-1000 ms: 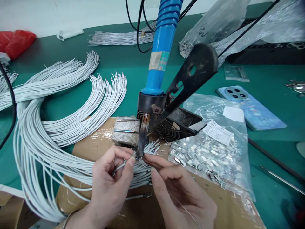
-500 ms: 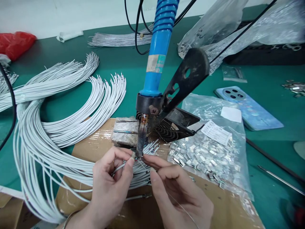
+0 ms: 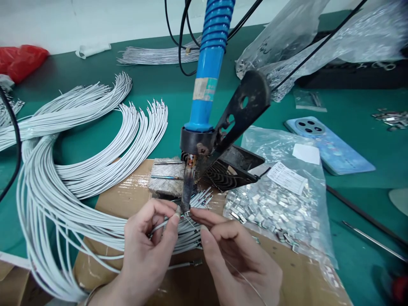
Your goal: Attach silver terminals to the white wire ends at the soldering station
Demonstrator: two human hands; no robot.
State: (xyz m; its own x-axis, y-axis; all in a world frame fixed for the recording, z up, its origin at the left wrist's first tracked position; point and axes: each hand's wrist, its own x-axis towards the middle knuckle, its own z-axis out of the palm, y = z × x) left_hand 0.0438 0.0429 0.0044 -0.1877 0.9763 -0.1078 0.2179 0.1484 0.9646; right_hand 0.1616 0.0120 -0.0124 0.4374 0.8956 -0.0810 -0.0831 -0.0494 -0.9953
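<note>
The left hand is almost closed: its thumb and first finger pinch 1 white wire near the end, and the other fingers curl under it. This wire lies on a slant, from lower left to upper right, and its end points at the tip of the soldering iron. The right hand is also nearly closed, and its fingertips seem to hold a small metal terminal just below that tip, but I cannot tell exactly how it sits. The right hand lies on the other side of the tip, so the wire end and the terminal are almost touching. Left of the iron lies a bundle of white wires; right of it lies a plastic bag of metal terminals.
</note>
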